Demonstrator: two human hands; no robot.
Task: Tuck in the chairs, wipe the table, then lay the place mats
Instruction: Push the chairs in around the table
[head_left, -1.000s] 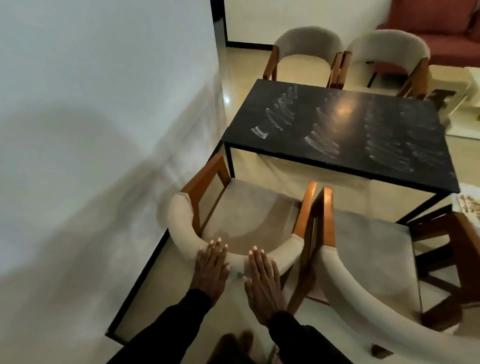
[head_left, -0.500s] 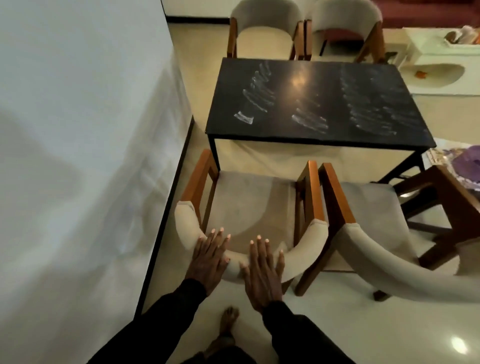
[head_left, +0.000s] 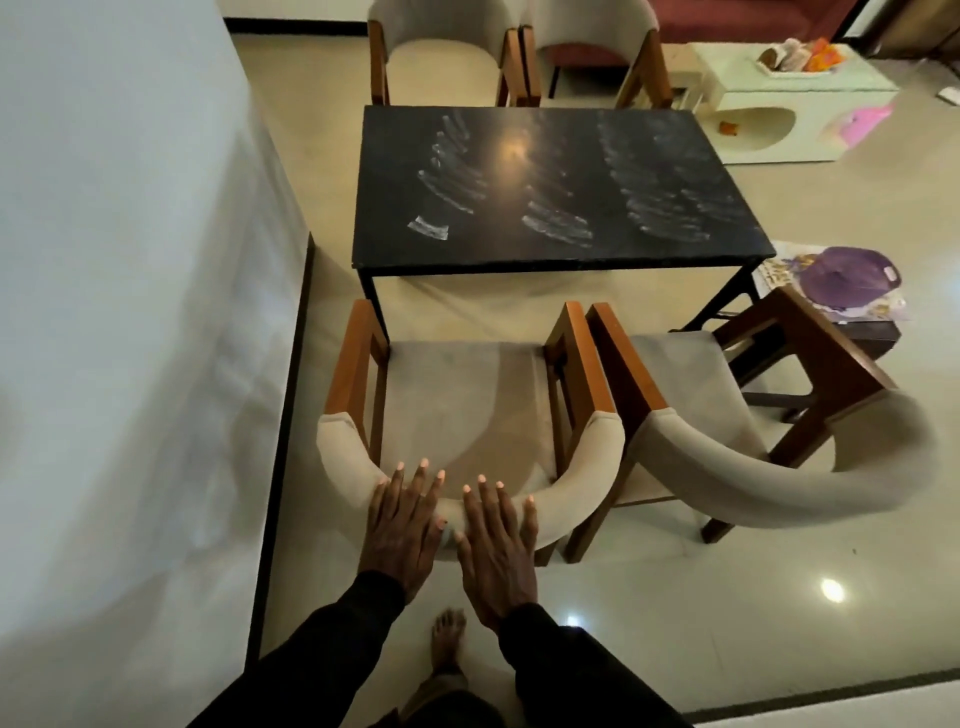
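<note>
Step one: chair tuck-in. Pressing curved backrest of cream-upholstered wood-armed chair, lower centre, with left hand and right hand, both flat, fingers straight. Not yet under black rectangular table, frame centre. Next: straight push forward. Tight: white wall at left, second cream chair just beside at right.

Both arms reach out to the front, and each one is in a long dark sleeve. The left hand and the right hand lie side by side, very close together, with the palms down and the backs up. The fingers on both hands are straight, spread a little, and point forward. Neither hand is curled round anything. Lower down, between the two arms, one bare foot shows, toes forward.
</note>
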